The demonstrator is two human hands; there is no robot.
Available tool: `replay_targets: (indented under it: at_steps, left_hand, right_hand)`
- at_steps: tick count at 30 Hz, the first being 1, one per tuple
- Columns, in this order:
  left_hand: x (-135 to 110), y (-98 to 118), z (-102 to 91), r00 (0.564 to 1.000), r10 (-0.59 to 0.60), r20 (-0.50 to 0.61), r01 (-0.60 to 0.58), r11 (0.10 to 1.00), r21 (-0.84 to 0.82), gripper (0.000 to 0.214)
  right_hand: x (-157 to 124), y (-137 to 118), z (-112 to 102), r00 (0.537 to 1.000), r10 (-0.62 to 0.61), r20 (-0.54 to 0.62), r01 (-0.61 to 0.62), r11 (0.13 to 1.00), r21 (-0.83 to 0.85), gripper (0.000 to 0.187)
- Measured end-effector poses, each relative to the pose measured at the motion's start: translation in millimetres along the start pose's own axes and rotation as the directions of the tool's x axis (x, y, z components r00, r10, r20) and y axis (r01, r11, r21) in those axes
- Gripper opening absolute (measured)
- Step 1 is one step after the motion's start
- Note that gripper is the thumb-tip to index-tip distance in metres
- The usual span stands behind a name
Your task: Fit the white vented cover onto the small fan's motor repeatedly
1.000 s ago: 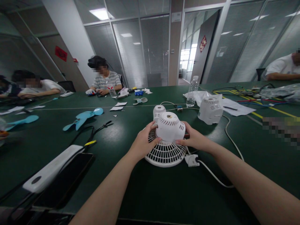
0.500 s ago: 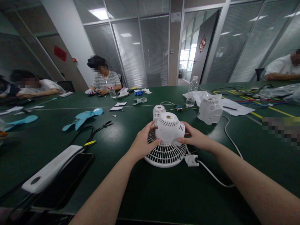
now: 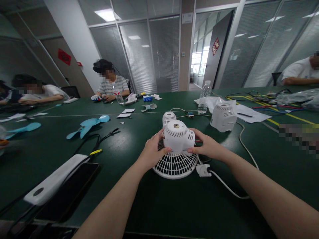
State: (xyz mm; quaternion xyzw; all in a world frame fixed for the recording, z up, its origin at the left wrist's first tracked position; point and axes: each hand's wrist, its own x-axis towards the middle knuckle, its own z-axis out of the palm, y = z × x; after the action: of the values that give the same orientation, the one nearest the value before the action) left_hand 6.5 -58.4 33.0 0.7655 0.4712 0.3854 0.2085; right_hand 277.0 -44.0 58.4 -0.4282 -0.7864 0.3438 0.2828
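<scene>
A white fan motor housing (image 3: 178,136) sits on a white round fan grille (image 3: 174,165) that lies face down on the green table (image 3: 174,205). My left hand (image 3: 152,152) grips the housing's left side, thumb on its lower front. My right hand (image 3: 208,147) holds its right side, fingers curled around it. A white cord (image 3: 228,187) with a small white switch block (image 3: 203,170) runs off to the right from the fan.
Another white housing (image 3: 223,116) and a smaller one (image 3: 168,118) stand behind. A water bottle (image 3: 204,97), papers, and blue fan blades (image 3: 87,124) lie farther off. A white power strip (image 3: 56,179) and black phone (image 3: 71,191) are at left. Other people sit around the table.
The housing has settled slightly lower and leftward on the grille, with both hands staying on it.
</scene>
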Motion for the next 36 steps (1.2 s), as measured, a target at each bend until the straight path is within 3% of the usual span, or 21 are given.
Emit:
replay_targets:
  at_steps: [6, 20, 25, 29, 36]
  left_hand:
    - [1.3, -0.8, -0.7, 1.000, 0.017, 0.007, -0.017, 0.996, 0.087, 0.061]
    - [0.9, -0.4, -3.6, 1.000, 0.024, 0.010, -0.025, 0.998, 0.053, 0.061]
    - [2.8, -12.2, -9.7, 0.985, -0.010, -0.171, 0.001, 0.998, -0.055, 0.051]
    - [6.2, -29.1, -17.6, 0.928, -0.076, -0.364, 0.083, 0.997, 0.003, 0.041]
    - [7.3, -57.7, -23.2, 0.893, -0.182, -0.412, 0.189, 0.982, -0.024, 0.048]
  right_hand:
    - [-2.1, -2.2, 6.6, 0.999, -0.036, -0.023, 0.035, 0.999, -0.028, 0.085]
    - [-2.6, -1.4, 11.6, 0.996, -0.052, -0.070, 0.046, 0.996, -0.076, 0.076]
    - [-5.8, -6.0, 9.8, 0.995, -0.026, -0.094, 0.016, 0.994, -0.106, 0.072]
    - [-8.8, -20.0, 11.7, 0.995, -0.008, -0.103, -0.006, 0.991, -0.130, 0.072]
    - [-22.5, -46.2, 19.5, 0.982, 0.057, -0.181, -0.092, 0.977, -0.194, 0.070]
